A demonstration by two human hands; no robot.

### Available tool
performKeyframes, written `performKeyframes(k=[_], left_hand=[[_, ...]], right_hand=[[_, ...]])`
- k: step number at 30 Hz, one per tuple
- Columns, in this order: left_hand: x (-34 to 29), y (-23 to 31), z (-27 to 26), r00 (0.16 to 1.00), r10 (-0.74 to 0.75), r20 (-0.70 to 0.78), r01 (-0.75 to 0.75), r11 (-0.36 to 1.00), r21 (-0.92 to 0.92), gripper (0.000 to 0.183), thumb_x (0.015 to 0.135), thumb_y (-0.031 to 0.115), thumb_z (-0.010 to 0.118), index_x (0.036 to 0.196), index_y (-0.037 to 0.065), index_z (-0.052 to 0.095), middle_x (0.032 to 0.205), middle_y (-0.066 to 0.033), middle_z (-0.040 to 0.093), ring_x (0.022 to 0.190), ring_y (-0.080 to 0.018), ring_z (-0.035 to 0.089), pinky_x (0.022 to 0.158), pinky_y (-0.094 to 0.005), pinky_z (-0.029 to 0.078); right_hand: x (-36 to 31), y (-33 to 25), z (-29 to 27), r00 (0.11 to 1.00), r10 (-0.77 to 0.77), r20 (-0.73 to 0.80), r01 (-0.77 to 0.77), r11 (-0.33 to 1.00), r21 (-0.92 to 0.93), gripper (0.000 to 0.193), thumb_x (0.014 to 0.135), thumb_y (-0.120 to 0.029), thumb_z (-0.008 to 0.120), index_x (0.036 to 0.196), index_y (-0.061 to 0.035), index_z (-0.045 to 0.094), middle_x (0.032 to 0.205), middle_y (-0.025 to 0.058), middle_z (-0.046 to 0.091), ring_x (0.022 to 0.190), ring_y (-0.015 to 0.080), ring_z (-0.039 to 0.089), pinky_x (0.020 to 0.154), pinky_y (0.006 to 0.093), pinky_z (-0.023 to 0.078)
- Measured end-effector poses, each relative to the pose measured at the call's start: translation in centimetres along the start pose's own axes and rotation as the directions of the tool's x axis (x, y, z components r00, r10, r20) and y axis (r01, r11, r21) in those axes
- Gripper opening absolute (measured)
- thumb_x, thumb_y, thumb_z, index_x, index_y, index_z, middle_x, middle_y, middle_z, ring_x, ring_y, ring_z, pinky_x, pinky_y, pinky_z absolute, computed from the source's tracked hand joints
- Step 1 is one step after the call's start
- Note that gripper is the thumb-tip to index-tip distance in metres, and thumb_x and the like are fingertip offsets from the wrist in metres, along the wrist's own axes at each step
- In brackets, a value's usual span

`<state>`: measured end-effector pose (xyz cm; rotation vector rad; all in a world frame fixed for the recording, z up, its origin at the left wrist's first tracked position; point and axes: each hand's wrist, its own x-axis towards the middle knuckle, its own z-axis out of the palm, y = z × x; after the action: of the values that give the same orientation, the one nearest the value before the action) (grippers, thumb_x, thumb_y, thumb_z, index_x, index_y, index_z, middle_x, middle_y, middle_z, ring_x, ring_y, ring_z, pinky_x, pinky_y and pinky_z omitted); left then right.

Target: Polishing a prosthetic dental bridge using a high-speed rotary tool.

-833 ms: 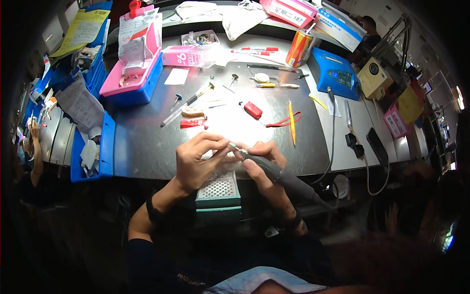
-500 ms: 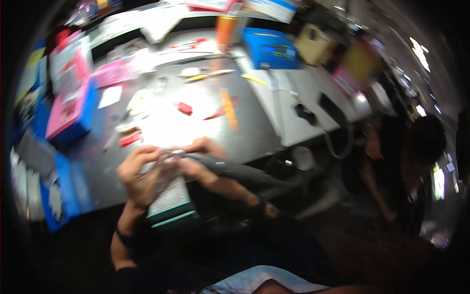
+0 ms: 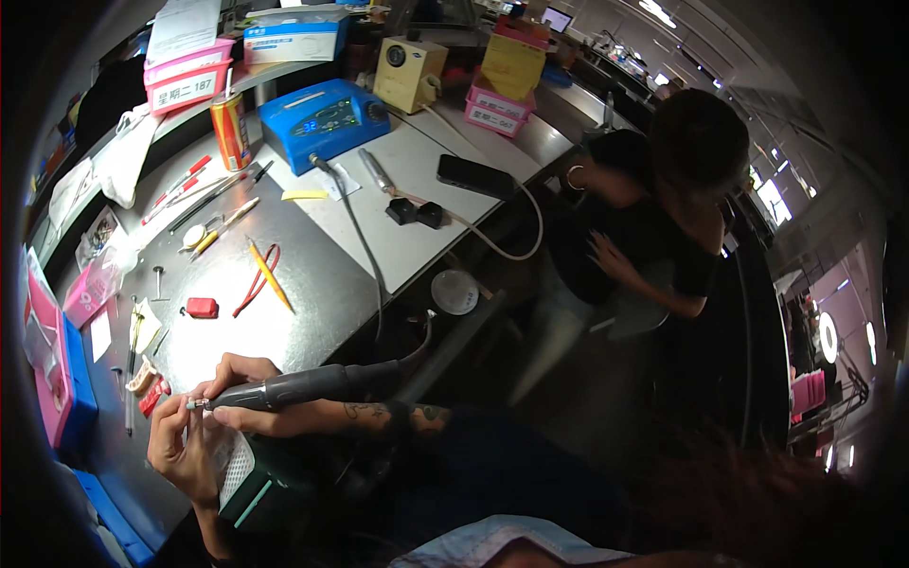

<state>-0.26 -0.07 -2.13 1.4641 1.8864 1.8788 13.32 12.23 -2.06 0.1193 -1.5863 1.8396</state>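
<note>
My right hand (image 3: 248,398) grips a dark grey pen-shaped rotary handpiece (image 3: 303,385), its tip pointing left. My left hand (image 3: 180,445) pinches something very small at that tip; what it is I cannot tell. Both hands hover over a green box with a perforated white top (image 3: 248,478) at the near edge of the dark workbench (image 3: 312,284). A grey cable (image 3: 365,246) runs from the handpiece up to a blue control unit (image 3: 327,118) at the back.
A red block (image 3: 202,307), yellow pencil (image 3: 270,275), red wire, pens and small tools lie on the bench. Pink and blue trays (image 3: 57,379) line the left. An orange can (image 3: 230,128), beige device and black phone (image 3: 476,176) sit farther back. A person in black (image 3: 653,227) stands right.
The view has swung to the right, bringing the person in black and the aisle into sight. My hands keep the same hold on the handpiece over the green box.
</note>
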Motion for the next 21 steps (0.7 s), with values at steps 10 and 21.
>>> performKeyframes(k=[10,21], left_hand=[[0.6,0.0,0.1,0.996,-0.073,0.051,0.07,0.996,0.064,0.008,0.086,-0.01,0.06,0.094,-0.01,0.062,0.102,-0.0138,0.061,0.091,-0.0154,0.061,0.081,-0.026,0.049],[-0.4,-0.8,0.2,0.981,-0.185,-0.056,0.178,0.978,-0.11,0.012,0.088,-0.009,0.058,0.1,-0.009,0.061,0.108,-0.0123,0.06,0.094,-0.0144,0.06,0.084,-0.0257,0.049]], right_hand=[[0.2,-0.9,0.2,0.963,0.232,-0.134,-0.215,0.968,0.132,0.025,0.083,-0.008,0.061,0.102,-0.0009,0.047,0.096,0.0099,0.059,0.09,0.0103,0.057,0.079,0.0265,0.046],[-0.2,-0.3,0.9,0.991,-0.048,-0.125,0.051,0.999,0.016,0.023,0.082,0.001,0.053,0.103,-0.0009,0.043,0.086,0.0053,0.053,0.078,0.01,0.055,0.071,0.0264,0.048]])
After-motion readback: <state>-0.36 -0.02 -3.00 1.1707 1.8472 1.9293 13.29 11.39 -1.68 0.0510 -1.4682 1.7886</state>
